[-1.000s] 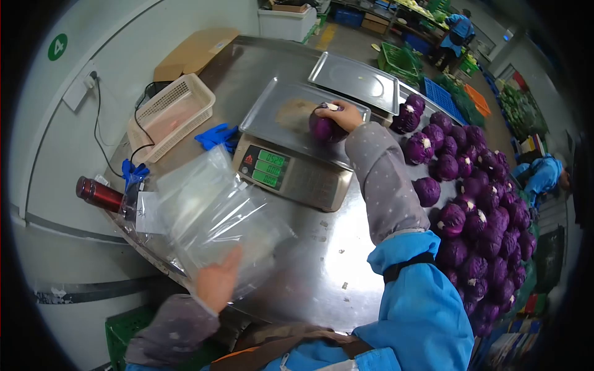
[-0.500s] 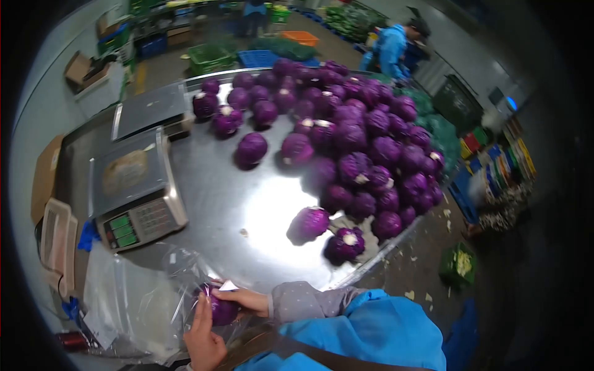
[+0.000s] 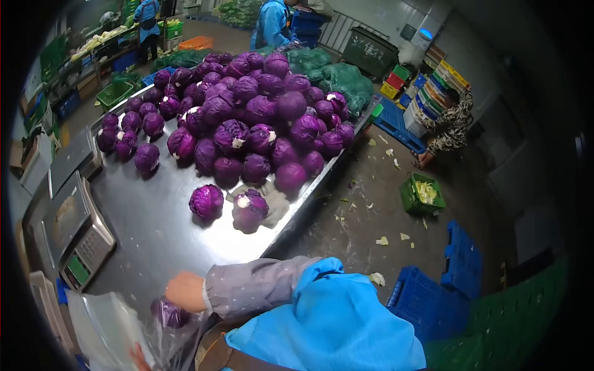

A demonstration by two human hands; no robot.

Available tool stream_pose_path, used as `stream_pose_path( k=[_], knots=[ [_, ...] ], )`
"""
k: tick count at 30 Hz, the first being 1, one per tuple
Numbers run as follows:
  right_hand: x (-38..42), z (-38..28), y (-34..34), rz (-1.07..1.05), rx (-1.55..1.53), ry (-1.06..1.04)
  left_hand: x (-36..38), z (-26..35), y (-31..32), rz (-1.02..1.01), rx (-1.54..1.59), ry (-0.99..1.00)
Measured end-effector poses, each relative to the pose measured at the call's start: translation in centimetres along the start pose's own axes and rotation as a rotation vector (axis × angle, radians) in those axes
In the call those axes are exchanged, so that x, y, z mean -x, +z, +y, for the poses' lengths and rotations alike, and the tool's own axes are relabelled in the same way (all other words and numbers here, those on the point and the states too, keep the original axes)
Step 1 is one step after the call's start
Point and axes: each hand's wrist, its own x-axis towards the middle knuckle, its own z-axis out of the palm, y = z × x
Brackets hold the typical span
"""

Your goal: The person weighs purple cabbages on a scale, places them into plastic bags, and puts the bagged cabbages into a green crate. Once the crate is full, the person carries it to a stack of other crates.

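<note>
— Pushing a red cabbage (image 3: 168, 312) into the clear plastic bag (image 3: 114, 331) just below the scale (image 3: 77, 232), the right hand (image 3: 184, 291) cups it from above; the left hand (image 3: 139, 357) pinches the bag's mouth.

— How might it handle?

— Dense, firm, probably heavy; waxy leaves, slippery film. Best palmed whole.

A single head-worn camera gives the only view, looking forward and steeply down over the person's own chest and right sleeve (image 3: 260, 294) at the steel bench (image 3: 161, 229). Its fisheye lens bends the edges into a dark round border. The near bench edge and the right hand (image 3: 184, 290) sit close beneath it; the scale (image 3: 74, 232) lies at left, the heap of purple cabbages (image 3: 247, 117) farther off, and the floor (image 3: 383, 210) stretches away at right.
</note>
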Motion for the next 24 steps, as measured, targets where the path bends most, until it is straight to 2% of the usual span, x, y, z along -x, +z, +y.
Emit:
stream_pose_path(
  k=[1,2,4,6,7,8,9,11,13,14,16,17,19,21,22,23,24],
  knots=[
    [1.3,0.0,0.8,0.023,-0.049,0.002,1.6,0.8,0.7,0.148,0.122,-0.339],
    [2.8,0.4,1.6,0.011,-0.048,-0.005,2.7,-2.5,0.4,0.154,0.127,-0.351],
    [5.5,0.2,1.4,0.246,-0.331,-0.184,3.7,-12.9,0.0,-0.314,1.112,-0.927],
    [8.0,-0.9,-0.8,0.012,-0.28,-0.029,5.9,-21.8,2.2,-0.392,0.584,-0.315],
    [9.1,-1.5,-0.7,0.184,-0.286,0.004,7.4,-8.8,3.1,-0.208,0.222,-0.117],
    [9.5,-2.6,-0.7,0.456,-0.091,-0.156,8.1,-5.0,2.8,-0.24,0.524,-0.37],
    [10.0,-4.6,-1.1,0.506,-0.187,-0.29,8.8,-5.3,3.2,-0.276,0.578,-0.289],
    [11.0,-8.7,-0.4,0.312,-0.374,-0.395,9.8,-4.6,4.2,-0.293,0.477,-0.328],
    [10.6,-10.5,3.3,0.188,-0.479,-0.412,11.0,-5.9,4.9,-0.265,0.401,-0.19],
    [10.5,-10.5,4.9,0.163,-0.495,-0.441,11.3,-6.0,5.0,-0.231,0.4,-0.214],
    [10.8,-10.3,7.3,-0.159,-0.687,-0.217,11.6,-5.8,4.9,-0.312,0.113,-0.214],
    [10.9,-10.5,7.7,-0.167,-0.696,-0.226,11.7,-5.7,4.5,-0.306,0.107,-0.227],
    [10.9,-10.8,8.1,-0.028,-0.65,-0.36,11.3,-5.4,3.7,-0.179,-0.238,0.02],
    [9.8,-10.6,7.1,-0.087,-0.668,-0.404,6.5,-5.1,5.4,0.426,-0.738,0.456],
    [9.5,-10.6,5.0,-0.051,-0.658,-0.426,3.6,-7.6,6.7,0.243,-0.624,0.588],
    [8.9,-9.1,3.2,-0.143,-0.831,-0.3,1.0,-10.2,7.6,0.063,-0.507,0.72],
    [11.1,-8.6,-4.1,-0.445,-1.057,-0.001,-0.4,-11.2,7.1,-0.119,-0.288,0.575]
  ],
)
